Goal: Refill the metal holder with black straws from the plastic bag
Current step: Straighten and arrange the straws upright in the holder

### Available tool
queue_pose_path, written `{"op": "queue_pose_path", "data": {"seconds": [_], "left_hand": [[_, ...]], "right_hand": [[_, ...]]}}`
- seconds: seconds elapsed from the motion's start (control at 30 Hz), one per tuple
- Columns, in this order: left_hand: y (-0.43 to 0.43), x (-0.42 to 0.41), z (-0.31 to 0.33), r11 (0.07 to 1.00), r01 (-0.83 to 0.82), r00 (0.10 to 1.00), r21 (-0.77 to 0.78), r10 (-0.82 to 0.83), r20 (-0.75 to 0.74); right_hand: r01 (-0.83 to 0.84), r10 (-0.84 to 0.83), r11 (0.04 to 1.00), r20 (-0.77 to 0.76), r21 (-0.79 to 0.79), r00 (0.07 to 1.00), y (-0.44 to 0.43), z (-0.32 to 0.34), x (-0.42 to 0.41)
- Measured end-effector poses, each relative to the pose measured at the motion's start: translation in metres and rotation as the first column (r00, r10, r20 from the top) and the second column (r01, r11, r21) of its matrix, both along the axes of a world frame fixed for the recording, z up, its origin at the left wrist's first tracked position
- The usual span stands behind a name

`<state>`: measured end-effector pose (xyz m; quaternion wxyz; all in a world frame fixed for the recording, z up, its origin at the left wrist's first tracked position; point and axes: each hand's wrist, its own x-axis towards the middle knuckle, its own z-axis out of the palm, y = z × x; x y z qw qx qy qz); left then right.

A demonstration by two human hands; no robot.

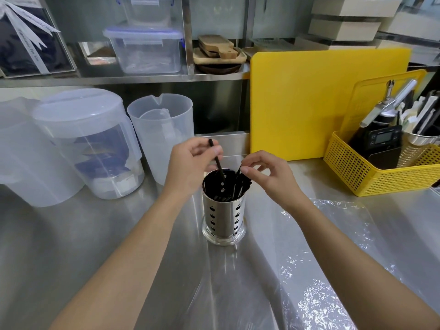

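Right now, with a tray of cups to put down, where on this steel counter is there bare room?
The widest bare patch of steel counter lies front left, between the translucent plastic jugs and the perforated metal holder. A narrow strip fronts the yellow cutting board. Crowded: clear plastic bag front right, yellow mesh basket beyond.

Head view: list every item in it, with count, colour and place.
perforated metal holder: one, silver, centre of steel counter
black straws: several, black, standing in holder
clear plastic bag: one, transparent, flat on counter, right front
plastic cutting board: one, yellow, upright behind
perforated plastic basket: one, yellow, right, holding utensils
plastic jugs: three, translucent, left
wooden boards: few, tan, shelf
left hand: one, pinches a straw above holder
right hand: one, pinches a straw top
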<state>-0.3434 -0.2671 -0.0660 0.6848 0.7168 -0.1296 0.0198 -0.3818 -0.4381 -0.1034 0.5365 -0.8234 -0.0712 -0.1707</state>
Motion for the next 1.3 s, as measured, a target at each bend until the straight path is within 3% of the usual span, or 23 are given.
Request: {"op": "queue_pose_path", "data": {"seconds": [0.13, 0.27, 0.47, 0.57, 0.63, 0.7, 0.77, 0.83, 0.9, 0.97, 1.03, 1.13, 1.3], "left_hand": [[0.013, 0.002, 0.031, 0.983, -0.133, 0.987, -0.127, 0.143, 0.069], [0.024, 0.005, 0.042, 0.942, -0.216, 0.975, -0.257, 0.221, -0.011], [0.022, 0.003, 0.018, 0.848, -0.258, 0.94, -0.463, 0.11, -0.322], [0.021, 0.005, 0.007, 0.75, -0.295, 0.894, -0.593, -0.003, -0.448], [0.022, 0.008, 0.0, 0.74, -0.3, 0.879, -0.602, -0.03, -0.475], [0.02, 0.008, -0.006, 0.804, -0.27, 0.864, -0.53, -0.04, -0.501], [0.017, 0.006, -0.012, 0.934, -0.177, 0.877, -0.309, 0.007, -0.48], [0.014, 0.004, -0.019, 0.993, -0.111, 0.944, 0.028, 0.114, -0.308], [0.012, 0.0, -0.02, 0.976, -0.079, 0.989, 0.203, 0.102, -0.104], [0.012, -0.002, -0.021, 0.966, 0.055, 0.998, 0.254, -0.052, -0.019], [0.009, -0.005, -0.023, 0.934, 0.224, 0.973, 0.279, -0.229, -0.013], [0.003, -0.008, -0.027, 0.878, 0.351, 0.93, 0.325, -0.367, -0.011], [-0.001, -0.008, -0.031, 0.92, 0.206, 0.967, 0.333, -0.244, 0.074]], "right_hand": [[-0.017, 0.017, 1.0, 0.01, 0.015, 1.0, 0.002, 0.009, -0.002], [-0.072, 0.072, 0.997, 0.011, 0.034, 0.997, 0.009, 0.018, -0.005], [-0.164, 0.144, 0.968, 0.114, 0.192, 0.983, 0.021, 0.029, -0.011], [-0.233, 0.212, 0.916, 0.098, 0.326, 0.972, 0.018, 0.033, -0.014], [-0.294, 0.287, 0.858, 0.08, 0.422, 0.955, 0.015, 0.035, -0.015], [-0.304, 0.3, 0.796, 0.096, 0.523, 0.949, 0.013, 0.037, -0.016], [-0.262, 0.236, 0.79, 0.119, 0.555, 0.964, 0.012, 0.04, -0.015], [-0.172, 0.121, 0.858, 0.135, 0.484, 0.983, 0.013, 0.042, -0.013], [-0.086, 0.034, 0.913, 0.136, 0.398, 0.99, 0.015, 0.043, -0.012], [-0.04, 0.003, 0.943, 0.111, 0.33, 0.994, 0.018, 0.041, -0.011], [-0.03, 0.016, 0.969, 0.058, 0.247, 0.998, 0.021, 0.036, -0.009], [-0.038, 0.044, 0.991, -0.038, 0.128, 0.998, 0.027, 0.031, -0.005], [-0.085, 0.089, 0.994, -0.059, 0.067, 0.994, 0.034, 0.031, -0.006]]}}
